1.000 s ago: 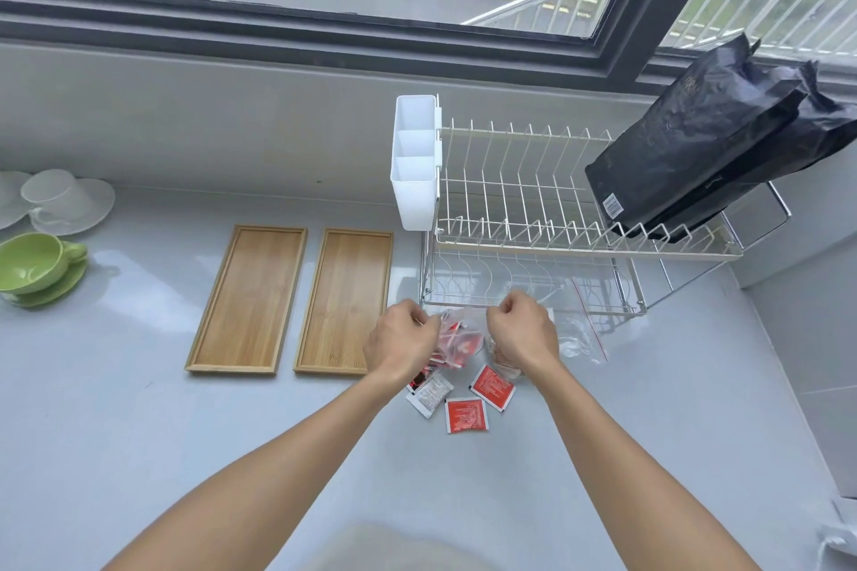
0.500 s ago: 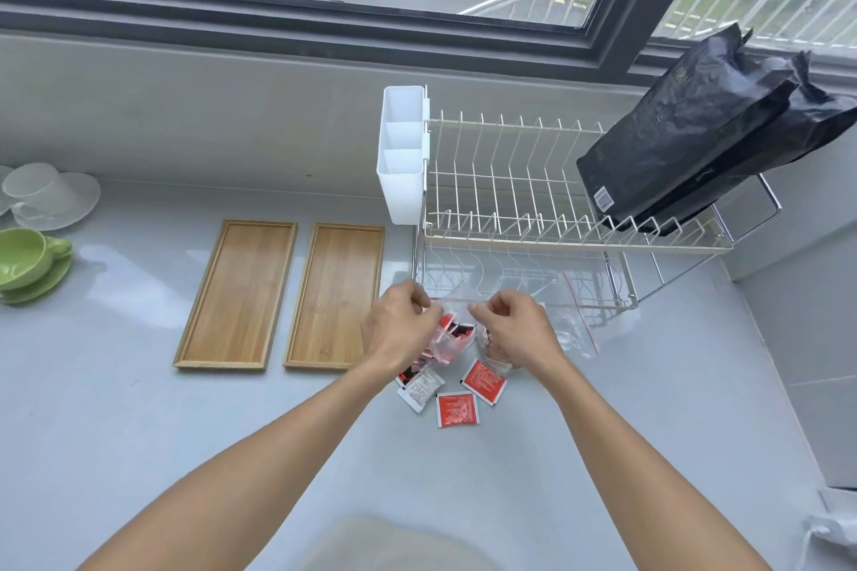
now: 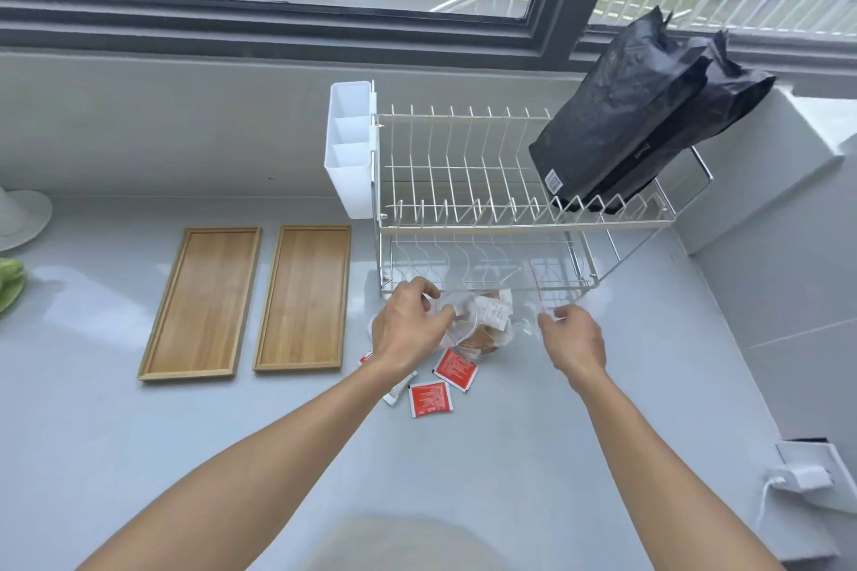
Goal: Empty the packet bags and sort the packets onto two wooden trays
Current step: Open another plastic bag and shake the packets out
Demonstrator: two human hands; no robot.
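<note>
Packet bag (image 3: 482, 320): clear, crumpled, half-full

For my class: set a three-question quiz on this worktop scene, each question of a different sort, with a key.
1. True or false: both wooden trays hold no packets.
2. Where do the black bags rest? A) on a tray B) on the rack's top tier C) on the worktop
3. Fill in: the left hand and right hand hold a clear ____ bag.

Key: 1 true; 2 B; 3 plastic. Loose red packets lie on the worktop, beside the trays.
</note>
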